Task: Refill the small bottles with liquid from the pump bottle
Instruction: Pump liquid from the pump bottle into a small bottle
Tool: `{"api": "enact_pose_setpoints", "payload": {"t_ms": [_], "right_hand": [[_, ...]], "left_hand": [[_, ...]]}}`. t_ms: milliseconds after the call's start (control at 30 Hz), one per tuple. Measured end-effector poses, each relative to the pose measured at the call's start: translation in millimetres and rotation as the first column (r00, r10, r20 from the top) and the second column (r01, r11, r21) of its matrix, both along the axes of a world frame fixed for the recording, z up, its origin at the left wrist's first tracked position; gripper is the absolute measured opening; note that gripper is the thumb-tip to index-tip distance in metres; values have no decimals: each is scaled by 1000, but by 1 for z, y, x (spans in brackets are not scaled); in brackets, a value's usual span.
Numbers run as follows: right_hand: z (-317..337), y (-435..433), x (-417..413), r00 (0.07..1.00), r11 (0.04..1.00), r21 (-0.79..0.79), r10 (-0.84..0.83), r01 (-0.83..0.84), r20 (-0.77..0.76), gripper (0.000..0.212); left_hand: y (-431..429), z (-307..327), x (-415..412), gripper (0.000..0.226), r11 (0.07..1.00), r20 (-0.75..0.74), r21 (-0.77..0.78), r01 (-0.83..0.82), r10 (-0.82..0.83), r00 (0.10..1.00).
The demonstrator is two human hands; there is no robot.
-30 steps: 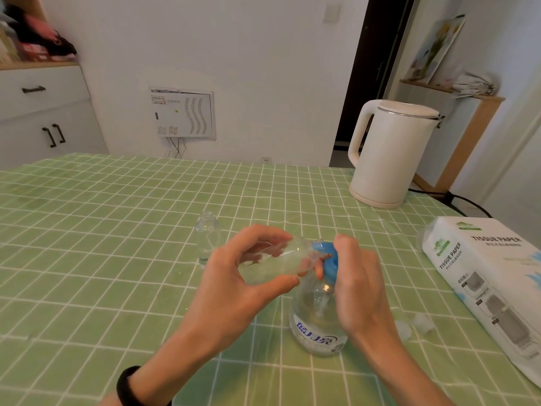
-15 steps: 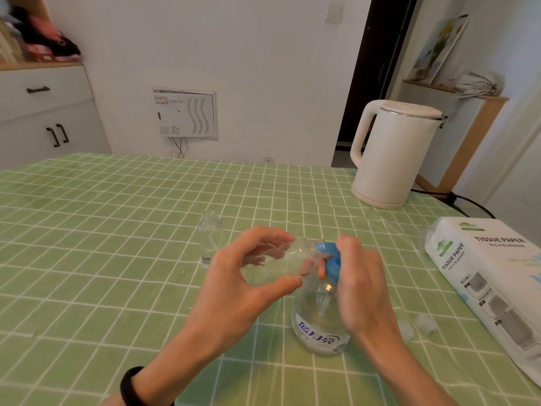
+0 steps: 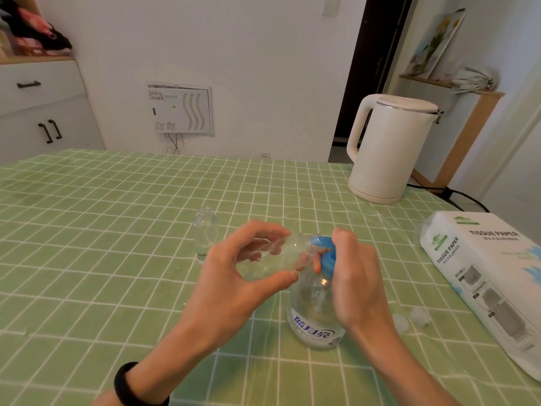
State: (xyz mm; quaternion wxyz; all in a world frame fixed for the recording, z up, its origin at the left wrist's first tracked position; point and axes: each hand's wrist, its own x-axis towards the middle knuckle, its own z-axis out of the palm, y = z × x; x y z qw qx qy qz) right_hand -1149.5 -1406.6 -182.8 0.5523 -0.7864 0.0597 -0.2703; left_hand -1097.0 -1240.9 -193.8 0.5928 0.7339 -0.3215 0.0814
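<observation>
Writing on pack: tissue pack [image 3: 480, 276] at the right edge of the bench shows "TISSUE PAPER" two times, with a small green logo above; the smaller print is not readable.
Writing on bottle: pump bottle [image 3: 314, 317] has a white label with blue Chinese characters, too blurred to read surely.
Left hand: left hand [image 3: 234, 276], with a black wristband [image 3: 128, 385], holds a small bottle [image 3: 275, 256] between thumb and curled fingers, tilted on its side, mouth at the blue pump head [image 3: 326, 253].
Right hand: right hand [image 3: 357, 276] grips the pump head, fingers curled around it.
Other small bottle: second small bottle [image 3: 205, 235] stands upright without cap, just behind the left hand.
Caps: two clear caps [image 3: 420, 316] lie between the pump bottle and the tissue pack.
Surface: bench [image 3: 102, 230] has a green cloth with white grid lines.
Room: white kettle [image 3: 389, 148] at the far right corner, white wall with a vented panel [image 3: 180, 108], white cabinet [image 3: 44, 112] at the left.
</observation>
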Motion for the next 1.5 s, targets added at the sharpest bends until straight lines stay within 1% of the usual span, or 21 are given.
{"api": "enact_pose_setpoints", "payload": {"t_ms": [33, 100, 267, 567, 800, 1000, 1167, 1233, 1367, 1500], "right_hand": [[0, 0, 0, 1000, 1000, 0, -3, 3, -6, 52], [-1, -1, -1, 999, 1000, -5, -16, 16, -31, 56], [-3, 0, 0, 999, 999, -26, -35, 34, -14, 66], [0, -1, 1, 1000, 1000, 23, 9, -8, -14, 53], [-5, 1, 0, 999, 999, -15, -30, 30, 15, 66], [-3, 0, 1, 1000, 1000, 14, -7, 7, 13, 65], [-2, -1, 1, 1000, 1000, 26, -4, 4, -11, 57], [-3, 0, 0, 1000, 1000, 15, -16, 16, -6, 58], [-6, 0, 1, 999, 999, -4, -40, 40, -8, 68], [-5, 1, 1, 999, 999, -5, -42, 42, -7, 65]], "left_hand": [[0, -1, 0, 45, 1000, 0, 0, 0, 0, 1000], [0, -1, 0, 45, 1000, -1, -2, 2, -2, 1000], [0, 1, -1, 45, 1000, -5, -17, 4, -4, 1000], [1, 0, 0, 44, 1000, 0, -9, 12, -12, 1000], [1, 1, 0, 46, 1000, -1, -23, 13, -13, 1000], [2, 1, -1, 46, 1000, -3, -15, 13, -13, 1000], [2, 0, -1, 46, 1000, -5, -2, 10, -10, 1000], [1, 0, 0, 46, 1000, -10, -7, 12, -12, 1000], [1, 1, -1, 45, 1000, -15, -26, 15, -16, 1000], [2, 1, -1, 46, 999, -15, -27, 21, -22, 1000]]}}
